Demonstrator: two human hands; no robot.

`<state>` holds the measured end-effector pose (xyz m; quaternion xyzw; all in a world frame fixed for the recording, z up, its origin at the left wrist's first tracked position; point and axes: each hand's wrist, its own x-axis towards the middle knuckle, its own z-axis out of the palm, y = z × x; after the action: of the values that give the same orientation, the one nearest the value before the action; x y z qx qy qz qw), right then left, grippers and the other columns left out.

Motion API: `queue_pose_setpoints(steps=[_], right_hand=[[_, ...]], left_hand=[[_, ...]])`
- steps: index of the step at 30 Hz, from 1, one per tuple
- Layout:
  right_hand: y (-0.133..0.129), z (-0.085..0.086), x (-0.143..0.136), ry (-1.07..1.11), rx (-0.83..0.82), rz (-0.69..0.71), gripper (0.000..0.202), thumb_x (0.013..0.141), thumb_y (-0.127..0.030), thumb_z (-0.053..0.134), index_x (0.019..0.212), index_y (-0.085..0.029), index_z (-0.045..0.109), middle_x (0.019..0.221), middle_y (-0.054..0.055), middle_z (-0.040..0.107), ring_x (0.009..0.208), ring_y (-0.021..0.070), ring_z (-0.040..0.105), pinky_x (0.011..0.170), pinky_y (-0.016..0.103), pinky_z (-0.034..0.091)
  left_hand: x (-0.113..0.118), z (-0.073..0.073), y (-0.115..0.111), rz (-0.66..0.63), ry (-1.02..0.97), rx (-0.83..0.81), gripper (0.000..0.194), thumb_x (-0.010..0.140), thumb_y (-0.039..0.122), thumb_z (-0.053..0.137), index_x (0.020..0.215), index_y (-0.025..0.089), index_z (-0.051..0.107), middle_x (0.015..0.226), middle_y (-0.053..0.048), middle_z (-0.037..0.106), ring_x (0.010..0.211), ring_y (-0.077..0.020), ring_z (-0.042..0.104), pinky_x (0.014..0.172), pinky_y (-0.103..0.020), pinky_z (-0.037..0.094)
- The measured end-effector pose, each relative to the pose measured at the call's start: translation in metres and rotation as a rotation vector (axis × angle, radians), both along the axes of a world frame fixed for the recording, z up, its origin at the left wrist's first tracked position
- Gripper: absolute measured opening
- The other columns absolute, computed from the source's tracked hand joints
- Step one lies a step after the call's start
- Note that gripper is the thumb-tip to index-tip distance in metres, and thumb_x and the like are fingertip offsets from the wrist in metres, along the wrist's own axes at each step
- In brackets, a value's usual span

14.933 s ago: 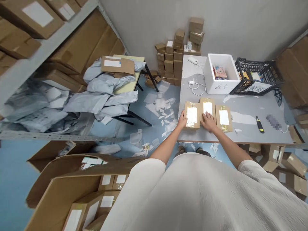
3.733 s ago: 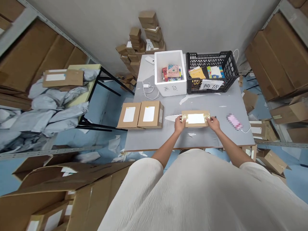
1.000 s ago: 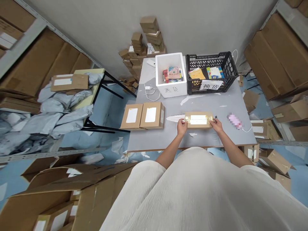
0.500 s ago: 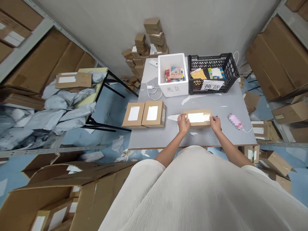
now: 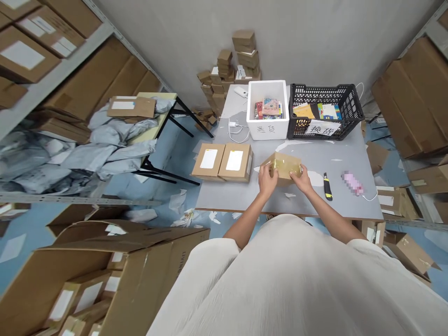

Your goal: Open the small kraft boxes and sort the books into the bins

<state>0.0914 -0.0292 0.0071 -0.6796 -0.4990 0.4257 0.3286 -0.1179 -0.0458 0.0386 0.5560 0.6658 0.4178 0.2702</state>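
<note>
Between my hands is a brown cardboard box [image 5: 285, 164], turned at an angle, with shiny clear tape across its visible faces. My left hand [image 5: 268, 181] grips its left side near the taped end. On the right side, my right hand [image 5: 301, 178] holds it with the thumb on the near face. A black and yellow utility knife [image 5: 327, 186] lies on the grey table [image 5: 276, 205] to the right of my right hand. To the left, two closed boxes with white labels, a left box [image 5: 209, 161] and a right box [image 5: 235, 162], sit side by side.
At the table's back stand a white foam box [image 5: 268, 130] and a black plastic crate [image 5: 325, 128], both holding small packets. A pink blurred object [image 5: 353, 183] with a cable lies right. A large open carton [image 5: 147, 270] stands front left. Grey mailer bags [image 5: 87, 156] fill the left side.
The box has been turned, so its white label no longer shows and a taped face is up. My right hand has come closer to my left. The utility knife is now uncovered; the whole view has shifted.
</note>
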Motion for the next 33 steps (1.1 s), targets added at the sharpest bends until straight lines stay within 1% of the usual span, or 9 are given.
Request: queue_pose_setpoints(steps=[4,10,14,18,22,24,29,31,33], right_hand=[[-0.001,0.013,-0.007,-0.031,0.043,0.002,0.097,0.085,-0.063,0.077,0.169,-0.029,0.042,0.154,0.015,0.068,0.140,0.0379,0.066,0.116,0.051,0.054],[-0.004,0.034,0.032,-0.143,0.129,-0.061,0.093,0.086,-0.058,0.076,0.169,-0.028,0.044,0.168,0.015,0.056,0.153,0.0390,0.055,0.128,0.058,0.044],[-0.012,0.036,0.067,-0.220,0.153,-0.053,0.089,0.088,-0.059,0.074,0.167,-0.024,0.049,0.164,0.018,0.058,0.154,0.0410,0.051,0.130,0.060,0.041],[-0.015,0.029,0.084,-0.154,0.138,-0.023,0.090,0.089,-0.065,0.072,0.166,-0.024,0.051,0.162,0.019,0.059,0.147,0.0398,0.057,0.124,0.058,0.046],[-0.016,0.022,0.086,-0.055,0.085,-0.081,0.094,0.084,-0.072,0.077,0.162,-0.025,0.054,0.154,0.018,0.065,0.131,0.0356,0.066,0.110,0.051,0.057],[-0.018,0.020,0.086,-0.070,0.092,-0.096,0.090,0.084,-0.074,0.076,0.156,-0.024,0.059,0.149,0.017,0.068,0.125,0.0346,0.068,0.107,0.050,0.059],[-0.020,0.025,0.083,-0.272,0.175,0.008,0.080,0.092,-0.074,0.065,0.151,-0.020,0.064,0.136,0.020,0.070,0.123,0.0375,0.065,0.113,0.055,0.053],[-0.017,0.027,0.079,-0.280,0.212,0.075,0.080,0.095,-0.073,0.063,0.156,-0.022,0.061,0.138,0.019,0.068,0.130,0.0378,0.062,0.116,0.055,0.051],[-0.012,0.028,0.072,-0.210,0.241,0.134,0.081,0.097,-0.072,0.061,0.163,-0.025,0.055,0.146,0.018,0.065,0.132,0.0357,0.062,0.117,0.054,0.051]], left_hand=[[-0.005,-0.005,-0.002,0.005,-0.020,-0.016,0.046,0.109,0.038,0.059,0.151,0.023,0.065,0.134,-0.016,0.064,0.133,-0.0318,0.063,0.119,-0.046,0.048],[0.032,-0.015,0.010,-0.126,-0.117,-0.019,0.049,0.110,0.039,0.057,0.156,0.025,0.061,0.135,-0.014,0.063,0.130,-0.0290,0.065,0.116,-0.043,0.051],[0.058,-0.027,0.013,-0.222,-0.196,-0.073,0.045,0.110,0.037,0.058,0.153,0.027,0.063,0.134,-0.012,0.064,0.123,-0.0263,0.068,0.113,-0.042,0.053],[0.064,-0.033,0.017,-0.225,-0.215,-0.122,0.042,0.110,0.037,0.057,0.151,0.027,0.063,0.136,-0.014,0.063,0.124,-0.0261,0.068,0.112,-0.042,0.054],[0.059,-0.024,0.022,-0.199,-0.076,-0.068,0.045,0.107,0.035,0.060,0.152,0.027,0.061,0.142,-0.015,0.064,0.137,-0.0309,0.061,0.119,-0.048,0.049],[0.061,-0.016,0.021,-0.252,0.051,0.009,0.045,0.105,0.028,0.057,0.150,0.027,0.063,0.149,-0.016,0.063,0.145,-0.0332,0.055,0.123,-0.051,0.044],[0.078,0.001,0.016,-0.675,0.171,0.160,0.049,0.102,0.017,0.053,0.147,0.029,0.067,0.149,-0.012,0.068,0.142,-0.0311,0.061,0.121,-0.049,0.045],[0.082,0.005,0.016,-0.651,0.166,0.165,0.049,0.105,0.021,0.050,0.151,0.030,0.064,0.146,-0.012,0.071,0.138,-0.0313,0.064,0.119,-0.049,0.047],[0.082,0.007,0.018,-0.537,0.176,0.136,0.047,0.109,0.028,0.049,0.155,0.028,0.061,0.144,-0.014,0.072,0.137,-0.0337,0.064,0.120,-0.052,0.045]])
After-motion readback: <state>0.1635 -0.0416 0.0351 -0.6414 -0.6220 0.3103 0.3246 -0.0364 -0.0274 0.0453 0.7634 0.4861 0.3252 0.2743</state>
